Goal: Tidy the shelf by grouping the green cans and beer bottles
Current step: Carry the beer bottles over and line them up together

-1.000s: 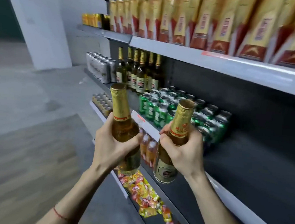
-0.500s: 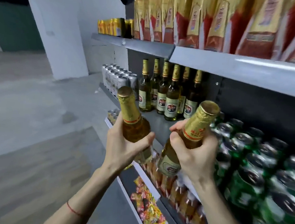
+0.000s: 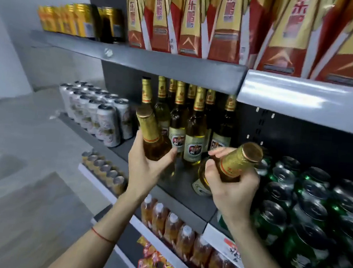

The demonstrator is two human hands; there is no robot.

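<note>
My left hand (image 3: 145, 165) grips a gold-foiled beer bottle (image 3: 150, 136) by its shoulder, just in front of the row of several beer bottles (image 3: 195, 127) standing on the dark middle shelf (image 3: 179, 193). My right hand (image 3: 230, 186) holds a second beer bottle (image 3: 236, 162) by the neck, tilted with its cap to the right and its base low over the shelf. Directly right of that hand stands a block of several green cans (image 3: 305, 207).
White cans (image 3: 101, 113) stand left of the bottles. The shelf above carries red-and-gold cartons (image 3: 222, 25) and yellow cans (image 3: 74, 19). Below are small cans (image 3: 105, 170), orange drink bottles (image 3: 174, 229) and snack packets (image 3: 156, 265). Floor lies to the left.
Both hands have carried their bottles up and in toward the bottle row, and the view has closed in on the shelf. The right bottle now tilts further and sits low over the shelf.
</note>
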